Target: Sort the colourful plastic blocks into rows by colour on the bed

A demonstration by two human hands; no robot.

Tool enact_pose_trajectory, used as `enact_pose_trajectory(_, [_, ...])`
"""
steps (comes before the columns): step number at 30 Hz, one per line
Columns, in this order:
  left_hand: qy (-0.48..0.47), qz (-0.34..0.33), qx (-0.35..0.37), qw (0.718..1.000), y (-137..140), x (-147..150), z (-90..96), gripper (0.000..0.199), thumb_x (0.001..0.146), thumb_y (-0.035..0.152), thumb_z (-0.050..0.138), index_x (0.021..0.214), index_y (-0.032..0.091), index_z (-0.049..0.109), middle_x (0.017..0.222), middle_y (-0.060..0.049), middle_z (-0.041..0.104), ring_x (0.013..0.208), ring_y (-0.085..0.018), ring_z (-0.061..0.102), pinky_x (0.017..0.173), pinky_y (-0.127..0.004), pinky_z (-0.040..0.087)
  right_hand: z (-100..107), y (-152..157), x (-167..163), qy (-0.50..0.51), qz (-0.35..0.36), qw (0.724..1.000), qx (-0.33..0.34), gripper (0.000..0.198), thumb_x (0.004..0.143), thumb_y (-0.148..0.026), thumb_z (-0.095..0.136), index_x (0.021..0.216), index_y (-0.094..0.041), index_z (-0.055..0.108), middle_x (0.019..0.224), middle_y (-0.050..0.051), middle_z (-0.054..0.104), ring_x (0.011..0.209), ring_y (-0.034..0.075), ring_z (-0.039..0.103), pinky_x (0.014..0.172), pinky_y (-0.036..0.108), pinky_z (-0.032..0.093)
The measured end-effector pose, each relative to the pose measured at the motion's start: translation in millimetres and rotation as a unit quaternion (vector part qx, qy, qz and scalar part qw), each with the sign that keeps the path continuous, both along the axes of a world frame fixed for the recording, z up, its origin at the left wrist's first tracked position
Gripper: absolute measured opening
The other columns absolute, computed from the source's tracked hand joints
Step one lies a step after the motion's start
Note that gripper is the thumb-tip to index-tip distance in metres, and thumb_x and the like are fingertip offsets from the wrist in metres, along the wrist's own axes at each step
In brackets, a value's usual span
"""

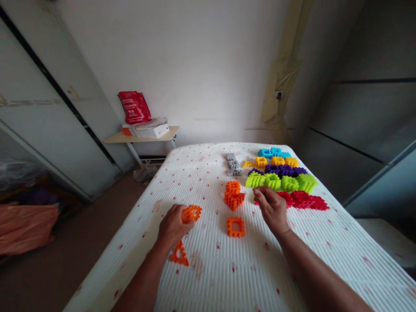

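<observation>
This looks like a room in a home, most likely a bedroom: a bed (201, 173) with a ribbed, red-flecked cover fills the middle, and bright toy pieces (276, 169) are spread over it. Beyond stands a plain white wall (208, 65) with a taped-round socket (278, 94); a small side table (118, 138) carries a red bag (134, 107), and pale panels (48, 130) resembling wardrobe doors rise at the left

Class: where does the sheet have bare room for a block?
Bare sheet lies left of the grey pieces, beyond the left hand; between the forearms, nearer than the orange square; and right of the right forearm, nearer than the red pieces. The far right is crowded with green, purple, yellow and blue pieces.
</observation>
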State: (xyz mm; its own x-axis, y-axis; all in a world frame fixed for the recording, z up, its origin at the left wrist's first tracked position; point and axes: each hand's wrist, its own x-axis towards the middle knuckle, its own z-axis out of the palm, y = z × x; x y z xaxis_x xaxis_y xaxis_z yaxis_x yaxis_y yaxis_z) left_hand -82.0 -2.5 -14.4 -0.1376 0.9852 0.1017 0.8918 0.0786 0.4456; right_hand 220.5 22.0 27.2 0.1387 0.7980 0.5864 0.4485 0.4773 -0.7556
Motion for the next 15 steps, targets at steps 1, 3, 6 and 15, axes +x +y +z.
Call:
enact_pose_trajectory(1, [-0.035,0.005,0.011,0.999,1,-2,-1.7,0.037,0.062,0.028,0.061,0.098,0.021,0.055,0.102,-0.004,0.057,0.098,-0.021,0.054,0.089,-0.033,0.040,0,-1,-1,-0.011,0.003,1.000,0.004,0.026,0.084,-0.040,0.052,0.074,-0.018,0.061,0.059,0.001,0.058,0.053,0.013,0.054,0.051,0.024,0.043])
enact_pose_trajectory(3, [-0.114,0.019,0.033,0.993,3,-7,-5.0,0.038,0.061,0.026,0.062,0.097,0.021,0.055,0.100,-0.003,0.057,0.095,-0.020,0.055,0.089,-0.034,0.042,1,-2,-5,-0.041,0.020,0.999,0.013,0.023,0.085,-0.038,0.051,0.077,-0.019,0.062,0.065,0.002,0.062,0.058,0.014,0.058,0.054,0.025,0.045])
enact_pose_trajectory(6, [-0.187,0.039,0.053,0.980,4,-19,-8.7,0.044,0.066,0.028,0.059,0.107,0.018,0.052,0.102,-0.005,0.058,0.092,-0.018,0.058,0.084,-0.032,0.047,6,-5,-19,-0.106,0.075,0.991,0.032,0.017,0.085,-0.032,0.051,0.083,-0.020,0.063,0.075,0.004,0.066,0.067,0.016,0.061,0.061,0.026,0.047])
enact_pose_trajectory(15, [-0.218,0.134,0.156,0.954,0,-33,-6.7,0.062,0.065,0.022,0.061,0.125,0.020,0.043,0.116,-0.009,0.052,0.097,-0.019,0.056,0.086,-0.034,0.047,10,3,-113,-0.376,0.261,0.886,-0.074,0.024,0.078,-0.024,0.058,0.101,-0.018,0.062,0.100,0.009,0.063,0.079,0.016,0.062,0.068,0.025,0.046])
